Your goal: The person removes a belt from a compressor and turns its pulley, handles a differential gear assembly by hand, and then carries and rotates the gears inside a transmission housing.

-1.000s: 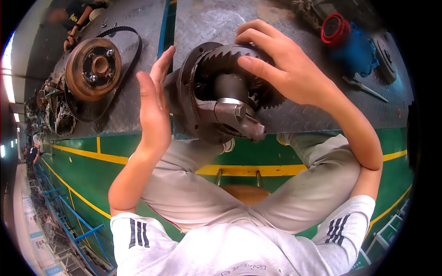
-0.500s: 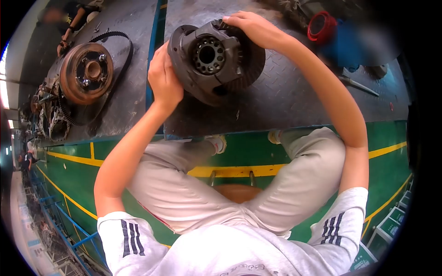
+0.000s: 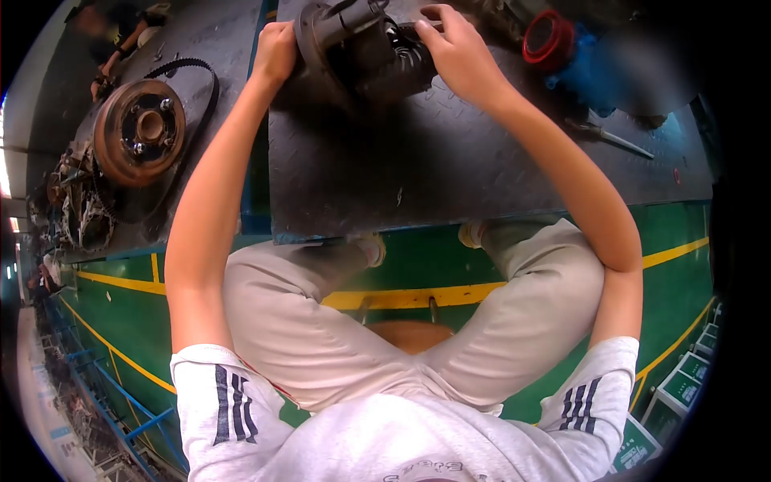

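A dark metal differential (image 3: 341, 56) with a round flange and a toothed gear is tilted on its side at the far part of the steel-topped table, cut off by the top of the view. My left hand (image 3: 277, 52) is closed on the flange at its left side, its fingertips hidden behind the metal. At the gear side, my right hand (image 3: 464, 60) grips the right end with curled fingers and thumb. Both forearms reach forward over the table edge.
A rusty brake drum (image 3: 136, 132) and a black toothed belt (image 3: 210, 80) lie on the left table. To the right are a blue part with a red ring (image 3: 548, 40) and a long metal tool (image 3: 618, 140). Another person's arm (image 3: 112, 60) shows at upper left.
The differential has moved away from me and tipped over, so its round holed face no longer points up at me. Both hands went with it, the left one further forward.
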